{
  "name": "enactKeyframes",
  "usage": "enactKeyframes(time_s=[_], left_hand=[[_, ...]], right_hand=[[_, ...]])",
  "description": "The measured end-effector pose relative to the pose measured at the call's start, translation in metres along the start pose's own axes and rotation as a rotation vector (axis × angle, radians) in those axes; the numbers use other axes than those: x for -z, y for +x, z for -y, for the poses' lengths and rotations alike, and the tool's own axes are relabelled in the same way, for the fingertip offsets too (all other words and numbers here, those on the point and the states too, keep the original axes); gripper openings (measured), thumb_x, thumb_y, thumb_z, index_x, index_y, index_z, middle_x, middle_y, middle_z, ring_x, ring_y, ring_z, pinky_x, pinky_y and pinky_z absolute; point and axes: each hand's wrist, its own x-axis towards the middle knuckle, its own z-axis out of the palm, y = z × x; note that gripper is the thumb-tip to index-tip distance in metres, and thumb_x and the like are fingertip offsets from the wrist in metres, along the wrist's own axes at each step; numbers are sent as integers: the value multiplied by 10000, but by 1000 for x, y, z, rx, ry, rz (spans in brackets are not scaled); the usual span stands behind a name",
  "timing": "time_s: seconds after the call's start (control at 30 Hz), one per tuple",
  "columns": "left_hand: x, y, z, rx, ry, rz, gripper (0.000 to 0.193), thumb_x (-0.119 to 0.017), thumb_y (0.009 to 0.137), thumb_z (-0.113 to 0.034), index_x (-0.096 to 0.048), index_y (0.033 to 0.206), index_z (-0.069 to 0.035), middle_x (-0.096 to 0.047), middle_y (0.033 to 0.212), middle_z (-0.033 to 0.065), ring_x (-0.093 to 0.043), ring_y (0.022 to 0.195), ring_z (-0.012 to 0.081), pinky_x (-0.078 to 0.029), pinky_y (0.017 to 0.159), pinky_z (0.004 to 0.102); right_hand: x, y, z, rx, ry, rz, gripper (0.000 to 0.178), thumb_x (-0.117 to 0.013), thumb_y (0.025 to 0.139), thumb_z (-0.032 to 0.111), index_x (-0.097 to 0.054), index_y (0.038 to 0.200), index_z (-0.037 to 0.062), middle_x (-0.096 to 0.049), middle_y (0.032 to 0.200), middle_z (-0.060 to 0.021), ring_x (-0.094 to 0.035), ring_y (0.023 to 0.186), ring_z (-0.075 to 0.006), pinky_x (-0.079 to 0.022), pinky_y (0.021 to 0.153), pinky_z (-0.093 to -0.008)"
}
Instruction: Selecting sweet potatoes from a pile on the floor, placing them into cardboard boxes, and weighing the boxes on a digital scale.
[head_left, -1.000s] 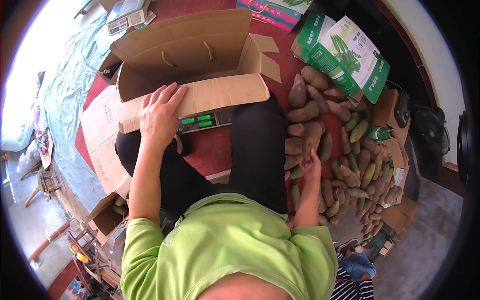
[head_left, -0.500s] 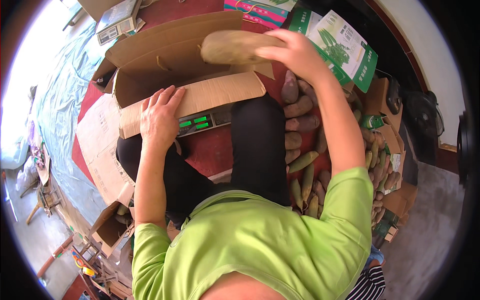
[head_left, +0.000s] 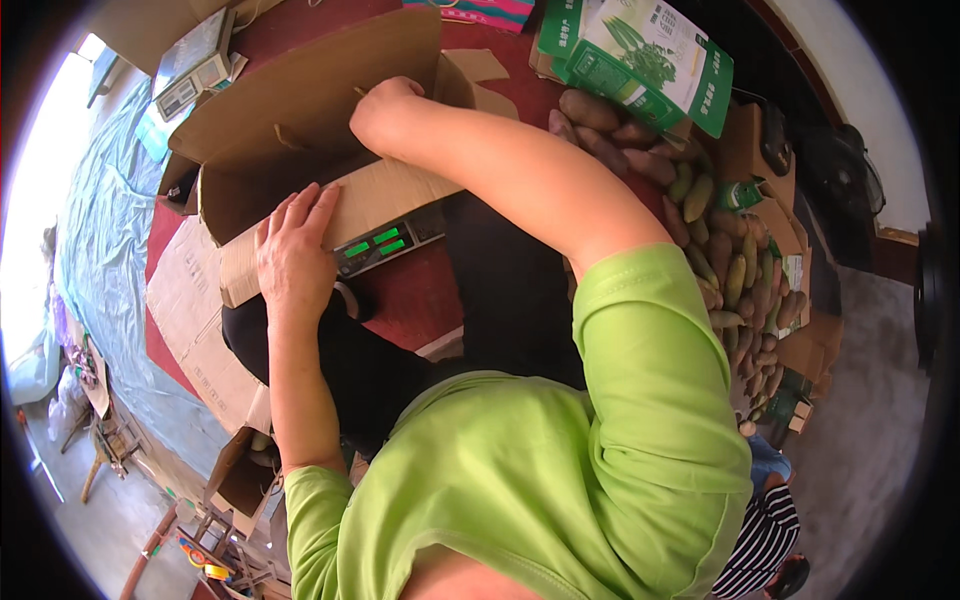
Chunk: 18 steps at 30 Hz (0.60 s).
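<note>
An open cardboard box point(head_left: 330, 90) sits before me on a digital scale, whose panel with green displays point(head_left: 395, 240) shows under the near flap. My left hand point(head_left: 298, 245) lies on that flap point(head_left: 400, 190), fingers stretched flat and pointing to the box's opening. My right hand point(head_left: 385, 110) reaches over the near side into the box. Its fingers are bent downward and hidden behind the wrist, so what they hold, if anything, does not show. The box's bottom is mostly out of sight.
To the right lies a large pile of purple-brown and green root vegetables point(head_left: 740, 260). Behind it stand a green-and-white printed carton point(head_left: 640, 60) and a black fan point(head_left: 845, 175). Blue plastic sheeting point(head_left: 120, 270) spreads at the left. A person in a striped top point(head_left: 765, 535) is at the lower right.
My right hand has moved left and down into the box with the large tan root vegetable it held above the opening; the vegetable is now out of sight. My left hand stays on the flap.
</note>
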Motion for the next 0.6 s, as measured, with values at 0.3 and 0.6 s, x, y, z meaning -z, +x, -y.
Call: enactKeyframes(time_s=[0.3, 0.6], left_hand=[[-2, -4, 6, 1, -6, -22, 588, -503, 697, 86, -608, 1232, -134, -595, 1241, 65, -527, 1173, 261, -392, 1000, 389], [-7, -2, 7, 71, -30, 10, 633, -620, 688, 77, -587, 1269, -172, -570, 1281, 38, -516, 1195, 254, -362, 1028, 385]], right_hand=[[9, -84, -55, 121, 836, -467, 386, -667, 814, 268, -647, 1154, 85, -689, 937, -50, -649, 842, -173, -506, 736, -321], [-178, -221, -134, -621, 1317, -604, 302, -677, 821, 176, -659, 1078, 20, -690, 881, -95, -643, 810, -159, -508, 720, -296]])
